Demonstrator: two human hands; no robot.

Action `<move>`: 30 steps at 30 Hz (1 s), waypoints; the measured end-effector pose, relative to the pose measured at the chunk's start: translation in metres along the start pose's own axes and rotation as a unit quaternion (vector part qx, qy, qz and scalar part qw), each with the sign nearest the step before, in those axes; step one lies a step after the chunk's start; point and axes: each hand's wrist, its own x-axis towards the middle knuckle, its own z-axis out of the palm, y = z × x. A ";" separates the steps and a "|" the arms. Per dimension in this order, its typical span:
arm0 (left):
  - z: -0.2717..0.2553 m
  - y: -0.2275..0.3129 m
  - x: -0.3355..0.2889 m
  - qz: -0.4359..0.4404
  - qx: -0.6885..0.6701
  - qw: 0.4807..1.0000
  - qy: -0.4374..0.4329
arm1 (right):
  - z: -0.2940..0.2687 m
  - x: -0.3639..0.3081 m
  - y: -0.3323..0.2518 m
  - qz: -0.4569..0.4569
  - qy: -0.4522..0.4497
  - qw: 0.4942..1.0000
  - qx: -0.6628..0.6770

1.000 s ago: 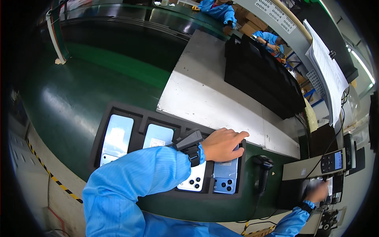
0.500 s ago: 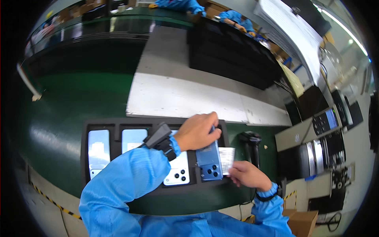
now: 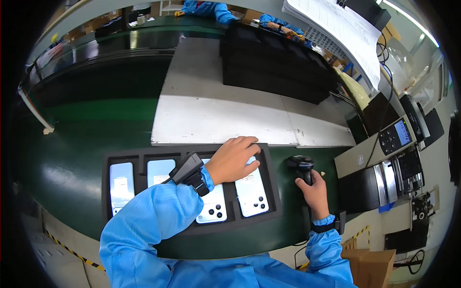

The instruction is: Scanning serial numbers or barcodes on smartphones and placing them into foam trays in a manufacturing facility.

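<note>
A dark foam tray [image 3: 272, 192] holds several phones lying back up in separate slots. My left hand [image 3: 233, 161] is open over the upper end of the rightmost phone [image 3: 252, 196], its fingers stretched toward the tray's far edge and its thumb at the phone. A small pale label shows on that phone, partly hidden by my hand. To the left lie another phone [image 3: 213, 206], partly under my wrist, a third phone [image 3: 161, 172], partly behind my sleeve, and the leftmost phone [image 3: 122, 185]. My right hand [image 3: 315, 194] is closed round the handle of a black barcode scanner [image 3: 300, 163] right of the tray.
Beyond the tray lies a white board [image 3: 216, 117] bearing a stack of black trays [image 3: 273, 67]. A label printer [image 3: 377, 153] stands at the right. Clipped papers [image 3: 341, 29] hang above it. Across the bench, co-workers in blue sleeves [image 3: 206, 9] are at work.
My right hand has let go of the white label beside the rightmost phone and moved right onto the scanner. That phone now looks paler and lies in its slot; my left hand's fingers have spread.
</note>
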 end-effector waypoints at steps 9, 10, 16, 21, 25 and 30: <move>-0.094 0.001 -0.056 -0.130 -0.001 0.991 -0.032 | 0.015 -0.042 -0.132 0.293 -0.387 0.758 0.436; -0.092 -0.001 -0.063 -0.144 -0.015 0.989 -0.036 | 0.025 -0.048 -0.140 0.305 -0.417 0.748 0.418; -0.081 -0.009 -0.078 -0.125 -0.020 0.992 -0.011 | 0.060 -0.072 -0.168 0.322 -0.517 0.698 0.376; -0.077 -0.009 -0.079 -0.116 -0.004 0.993 -0.005 | 0.048 -0.070 -0.176 0.282 -0.492 0.742 0.357; -0.071 -0.006 -0.086 -0.050 0.093 0.994 -0.028 | 0.025 -0.053 -0.159 0.276 -0.457 0.791 0.299; -0.065 0.001 -0.085 -0.060 0.132 0.989 -0.012 | -0.010 -0.004 -0.085 0.174 -0.217 0.947 0.163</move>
